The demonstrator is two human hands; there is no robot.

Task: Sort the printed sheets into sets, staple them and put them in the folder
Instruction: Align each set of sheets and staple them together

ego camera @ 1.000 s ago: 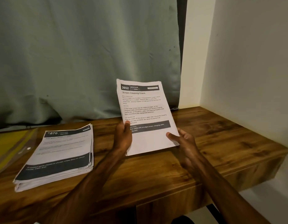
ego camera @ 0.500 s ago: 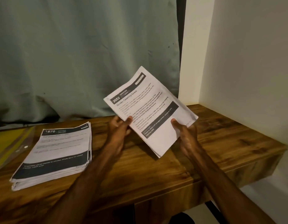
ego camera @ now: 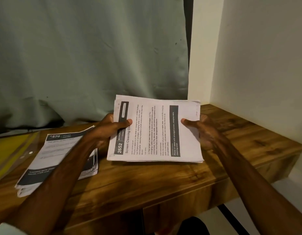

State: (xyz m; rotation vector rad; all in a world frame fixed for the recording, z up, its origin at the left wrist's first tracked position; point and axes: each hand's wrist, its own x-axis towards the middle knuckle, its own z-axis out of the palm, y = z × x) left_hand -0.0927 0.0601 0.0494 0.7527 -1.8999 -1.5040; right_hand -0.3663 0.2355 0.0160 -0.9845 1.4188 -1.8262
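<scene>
Both hands held one set of printed sheets (ego camera: 155, 131) over the middle of the wooden worktop (ego camera: 163, 184); the set was turned sideways, so that its dark header band with the number 2652 and the title beginning "Screen Cleaning" ran up its left end; its lower long edge hung low over the wood, though whether it touched could not be told. The left hand (ego camera: 109, 131) gripped the header end, thumb laid across the top page and fingers curled behind the sheets; the right hand (ego camera: 204, 133) gripped the opposite end in the same way, thumb on the front near the dark band of print there, fingers out of sight behind the paper. The edges of the sheets looked roughly squared, with a few corners showing at the upper right.

A second stack of printed sheets (ego camera: 50, 155), headed 1670, lay flat on the worktop to the left, well apart from the held set; the left forearm crossed in front of it and hid its right part; its lower corner stood slightly fanned. Just beside that stack, at the far left edge of the view, lay a yellow folder (ego camera: 12, 150) with a clear plastic cover; a pale green curtain (ego camera: 89, 56) hung behind the worktop, and a plain light wall (ego camera: 265, 65) closed its right side.
</scene>
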